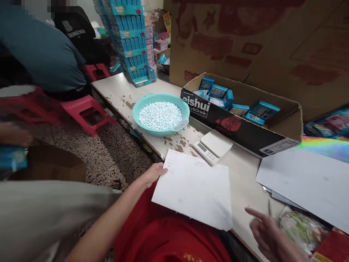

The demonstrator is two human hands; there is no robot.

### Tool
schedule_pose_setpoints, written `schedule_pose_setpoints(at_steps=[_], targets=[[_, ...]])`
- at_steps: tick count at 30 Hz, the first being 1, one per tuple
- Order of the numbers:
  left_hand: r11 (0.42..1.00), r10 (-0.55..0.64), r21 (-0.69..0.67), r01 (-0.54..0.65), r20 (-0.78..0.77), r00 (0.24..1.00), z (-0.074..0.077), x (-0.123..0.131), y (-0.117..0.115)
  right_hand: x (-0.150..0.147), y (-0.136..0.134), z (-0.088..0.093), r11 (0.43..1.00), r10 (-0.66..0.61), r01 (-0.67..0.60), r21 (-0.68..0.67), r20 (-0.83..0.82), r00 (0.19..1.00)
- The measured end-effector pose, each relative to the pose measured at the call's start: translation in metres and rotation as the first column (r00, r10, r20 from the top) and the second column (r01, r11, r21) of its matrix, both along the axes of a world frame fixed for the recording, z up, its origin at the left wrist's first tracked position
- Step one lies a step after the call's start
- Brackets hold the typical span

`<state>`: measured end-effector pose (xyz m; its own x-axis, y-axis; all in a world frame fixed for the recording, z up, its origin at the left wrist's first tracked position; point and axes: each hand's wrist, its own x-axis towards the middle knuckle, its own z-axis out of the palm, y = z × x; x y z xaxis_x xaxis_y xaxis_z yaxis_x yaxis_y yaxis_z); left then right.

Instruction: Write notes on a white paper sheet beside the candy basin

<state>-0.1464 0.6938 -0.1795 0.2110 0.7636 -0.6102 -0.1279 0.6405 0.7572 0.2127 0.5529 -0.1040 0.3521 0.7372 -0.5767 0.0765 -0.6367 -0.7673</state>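
White sheet of paper (195, 189) lies on the worktop (242, 174) edge beside the scale (212, 145), its left corner pinched in the left hand (153, 173) fingers, while the right hand (268, 233) hovers open, blurred, near a shiny wrapper (301, 229).

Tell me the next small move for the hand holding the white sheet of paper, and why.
Probably slide the white sheet of paper fully onto the worn wooden table. The left hand pinches only its left edge, and its near corner overhangs the table edge above the red lap, so it could slip. The right hand hovers open, holding nothing, so it could steady the sheet.
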Motion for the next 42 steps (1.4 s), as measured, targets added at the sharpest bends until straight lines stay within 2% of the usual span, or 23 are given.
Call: schedule_pose_setpoints(at_steps=[2,3,6,9,13,15,17,19,20,22,24,26,29,31,34,38,42], targets=[[0.996,0.078,0.036,-0.077,-0.037,0.996,-0.003,0.013,-0.02,-0.013,0.015,-0.001,0.993,0.005,0.022,0.113,-0.232,0.973],[0.994,0.105,0.048,-0.103,-0.045,0.993,-0.005,0.02,-0.028,-0.02,0.022,0.0,0.986,0.012,0.035,0.165,-0.275,0.961],[0.986,0.153,0.068,-0.151,-0.03,0.988,-0.007,0.042,-0.049,-0.037,0.035,0.007,0.948,0.123,-0.039,0.316,-0.251,0.96],[0.979,0.193,0.07,-0.192,-0.017,0.981,-0.004,0.062,-0.062,-0.045,0.044,0.008,0.885,0.265,-0.133,0.446,-0.247,0.932],[0.972,0.225,0.075,-0.223,-0.028,0.974,0.004,0.08,-0.069,-0.049,0.058,-0.004,0.837,0.326,-0.087,0.54,-0.364,0.873],[0.973,0.227,0.061,-0.224,-0.056,0.972,0.007,0.085,-0.069,-0.051,0.064,-0.011,0.824,0.358,-0.04,0.566,-0.464,0.81],[0.975,0.221,0.033,-0.218,-0.103,0.97,0.009,0.086,-0.068,-0.052,0.068,-0.017,0.796,0.437,-0.021,0.605,-0.55,0.712],[0.978,0.206,0.012,-0.206,-0.143,0.968,0.009,0.086,-0.067,-0.054,0.073,-0.02,0.761,0.521,-0.04,0.648,-0.572,0.633],[0.979,0.2,0.008,-0.202,-0.152,0.968,0.008,0.085,-0.066,-0.056,0.076,-0.021,0.752,0.54,-0.057,0.657,-0.565,0.624],[0.979,0.205,0.022,-0.204,-0.141,0.969,0.006,0.084,-0.063,-0.063,0.084,-0.021,0.777,0.513,-0.088,0.624,-0.545,0.663],[0.973,0.228,0.051,-0.224,-0.113,0.967,0.004,0.084,-0.06,-0.073,0.094,-0.024,0.839,0.407,-0.072,0.539,-0.534,0.741],[0.969,0.243,0.07,-0.237,-0.099,0.965,0.002,0.085,-0.058,-0.085,0.106,-0.031,0.873,0.314,-0.026,0.486,-0.521,0.794],[0.97,0.239,0.069,-0.233,-0.093,0.967,0.002,0.088,-0.056,-0.099,0.12,-0.049,0.838,0.284,0.004,0.545,-0.443,0.85],[0.972,0.233,0.048,-0.229,-0.107,0.967,0.002,0.089,-0.055,-0.104,0.126,-0.061,0.811,0.272,-0.03,0.584,-0.333,0.903],[0.971,0.239,0.046,-0.236,-0.12,0.963,0.002,0.089,-0.055,-0.107,0.129,-0.073,0.818,0.242,-0.11,0.565,-0.166,0.956],[0.974,0.219,0.082,-0.21,-0.128,0.967,-0.002,0.085,-0.057,-0.112,0.125,-0.074,0.794,0.238,-0.156,0.588,-0.064,0.969],[0.987,0.151,0.099,-0.127,-0.29,0.945,-0.002,0.071,-0.069,-0.116,0.122,-0.071,0.78,0.215,-0.142,0.609,-0.048,0.975]])
